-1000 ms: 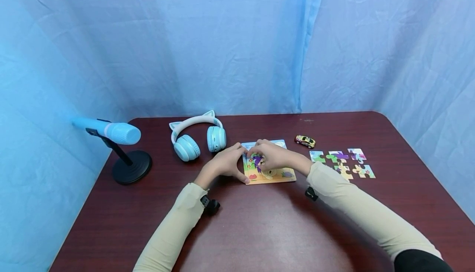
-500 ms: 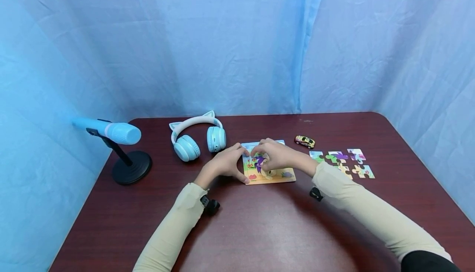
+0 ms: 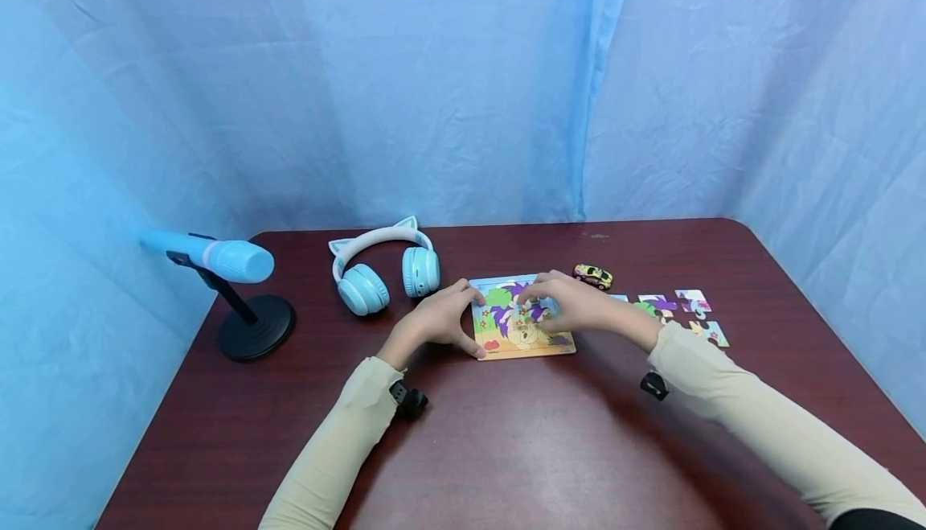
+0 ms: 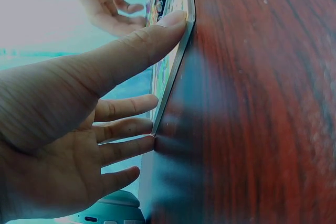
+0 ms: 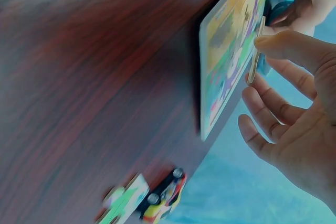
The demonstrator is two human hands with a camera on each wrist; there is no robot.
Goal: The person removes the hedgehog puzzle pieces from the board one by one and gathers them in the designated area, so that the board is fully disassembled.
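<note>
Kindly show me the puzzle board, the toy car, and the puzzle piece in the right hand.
Puzzle board (image 3: pixel 512 330): head view, middle of its printed face.
Toy car (image 3: pixel 593 276): head view, middle of its body.
Puzzle piece (image 5: pixel 254 67): right wrist view, its thin edge.

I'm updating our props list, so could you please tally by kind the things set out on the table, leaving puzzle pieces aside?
Puzzle board: 1
Toy car: 1
Headphones: 1 pair
Microphone: 1
Microphone stand: 1
Total: 5
</note>
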